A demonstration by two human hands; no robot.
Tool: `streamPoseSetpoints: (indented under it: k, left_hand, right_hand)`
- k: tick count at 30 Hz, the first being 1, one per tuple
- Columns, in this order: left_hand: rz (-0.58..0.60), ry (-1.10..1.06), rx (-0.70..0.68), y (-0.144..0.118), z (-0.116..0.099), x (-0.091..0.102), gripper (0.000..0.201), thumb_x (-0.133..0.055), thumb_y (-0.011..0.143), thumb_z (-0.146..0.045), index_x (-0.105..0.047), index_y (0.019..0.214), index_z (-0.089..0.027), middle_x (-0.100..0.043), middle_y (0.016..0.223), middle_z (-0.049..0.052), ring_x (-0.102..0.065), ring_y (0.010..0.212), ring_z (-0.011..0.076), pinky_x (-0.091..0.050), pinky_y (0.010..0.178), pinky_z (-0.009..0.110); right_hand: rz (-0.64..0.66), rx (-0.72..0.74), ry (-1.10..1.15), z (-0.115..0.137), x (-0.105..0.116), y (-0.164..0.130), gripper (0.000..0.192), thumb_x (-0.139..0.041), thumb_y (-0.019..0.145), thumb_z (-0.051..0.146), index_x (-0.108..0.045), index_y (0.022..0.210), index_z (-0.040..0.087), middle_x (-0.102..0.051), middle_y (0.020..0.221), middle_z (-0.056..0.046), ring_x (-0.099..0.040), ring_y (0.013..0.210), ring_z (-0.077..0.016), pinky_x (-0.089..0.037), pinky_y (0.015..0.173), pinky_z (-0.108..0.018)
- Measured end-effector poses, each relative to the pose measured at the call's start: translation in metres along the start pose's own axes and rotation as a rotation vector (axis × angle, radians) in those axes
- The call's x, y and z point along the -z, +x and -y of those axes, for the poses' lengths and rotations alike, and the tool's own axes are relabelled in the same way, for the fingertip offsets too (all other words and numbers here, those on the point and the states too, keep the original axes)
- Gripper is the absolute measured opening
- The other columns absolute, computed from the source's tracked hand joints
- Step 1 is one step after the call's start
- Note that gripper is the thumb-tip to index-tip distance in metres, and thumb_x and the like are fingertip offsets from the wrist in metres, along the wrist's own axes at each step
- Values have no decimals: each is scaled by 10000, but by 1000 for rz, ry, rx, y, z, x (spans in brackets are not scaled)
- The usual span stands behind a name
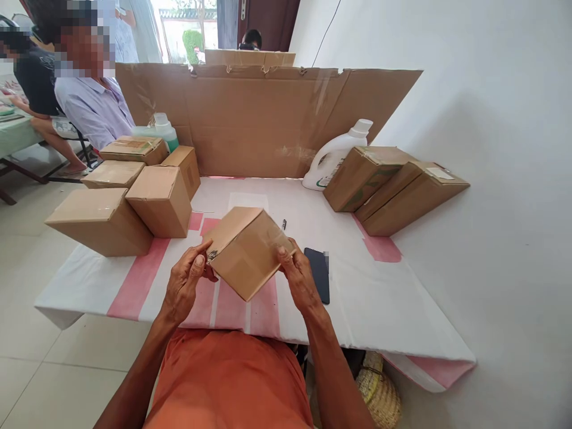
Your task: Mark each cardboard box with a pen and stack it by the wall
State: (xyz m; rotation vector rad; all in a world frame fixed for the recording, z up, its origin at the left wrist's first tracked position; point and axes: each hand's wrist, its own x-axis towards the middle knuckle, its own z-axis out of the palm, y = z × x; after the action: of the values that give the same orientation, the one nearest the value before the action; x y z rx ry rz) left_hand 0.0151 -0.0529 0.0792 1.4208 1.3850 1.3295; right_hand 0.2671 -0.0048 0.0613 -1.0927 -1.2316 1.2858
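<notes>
A small taped cardboard box (245,250) is held tilted above the table between both my hands. My left hand (185,283) grips its left corner, thumb on the taped edge. On the right side, my right hand (299,277) clasps the box's edge. The table (379,298) below has a white cloth with pink stripes. A dark phone (318,274) lies flat just right of my right hand. A black pen (284,224) peeks out behind the box.
Several closed cardboard boxes (134,196) are stacked at the table's left; two more (388,185) lean at the right beside a white detergent bottle (333,156). A cardboard sheet (250,119) stands along the back. People sit at the far left. A woven basket (379,393) sits below the table.
</notes>
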Motion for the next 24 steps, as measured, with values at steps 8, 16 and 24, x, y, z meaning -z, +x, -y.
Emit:
streamPoseSetpoints:
  k: [8, 16, 24]
  left_hand:
    - [150, 29, -39, -10, -6, -21, 369, -591, 1033, -545, -734, 1074, -207, -680, 862, 17, -626, 643, 134, -558, 660, 305]
    - [-118, 349, -368, 54, 18, 5, 1253, -911, 609, -751, -363, 1616, -245, -406, 1595, 204, -467, 1450, 394, -415, 1206, 588]
    - [61, 366, -455, 84, -22, -14, 600, -774, 833, -708, -780, 1239, -265, -671, 1375, 114, -622, 1330, 333, -463, 1211, 541]
  right_hand:
    - [-46, 110, -4, 8, -9, 13, 691, -503, 995, 771, -610, 1488, 299, -618, 1555, -81, -514, 1490, -346, -428, 1233, -517]
    - [86, 125, -7, 11, -24, 22, 664, -562, 973, 756, -701, 1401, 267, -683, 1471, -72, -596, 1394, -349, -474, 1176, -468]
    - [111, -31, 89, 24, -22, 66, 881, -420, 892, 941, -805, 1145, 190, -826, 1058, -78, -740, 1105, -334, -589, 949, -425]
